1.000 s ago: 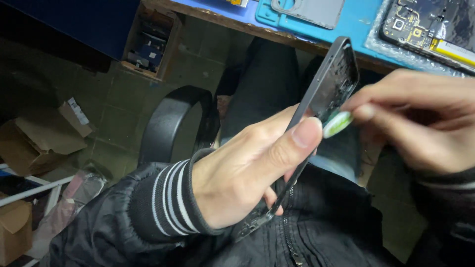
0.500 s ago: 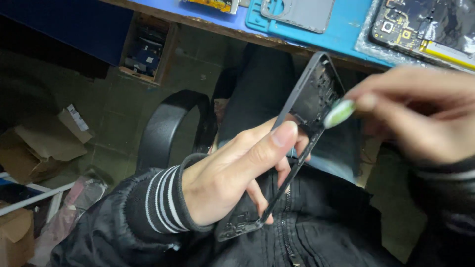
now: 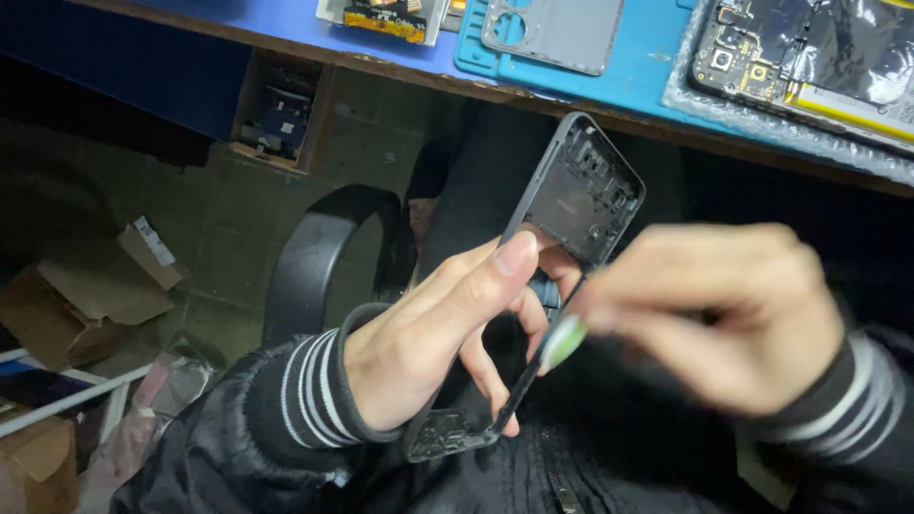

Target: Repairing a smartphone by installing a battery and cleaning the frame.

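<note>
I see phone frame [image 3: 571, 219] tilted below desk edge [image 3: 400, 71], room around. L hand [image 3: 428, 343] grips it; R hand [image 3: 714, 314] pinches green pick [image 3: 562, 343] at frame's rim.

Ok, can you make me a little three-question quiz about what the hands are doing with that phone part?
1. True or false: the left hand holds the dark phone frame.
2. What does the right hand pinch? A) a pale green pick B) a hammer C) a spoon
3. Fill in: the grey back cover lies on a ____ mat.

Key: 1 true; 2 A, the pale green pick, blurred; 3 blue.
</note>
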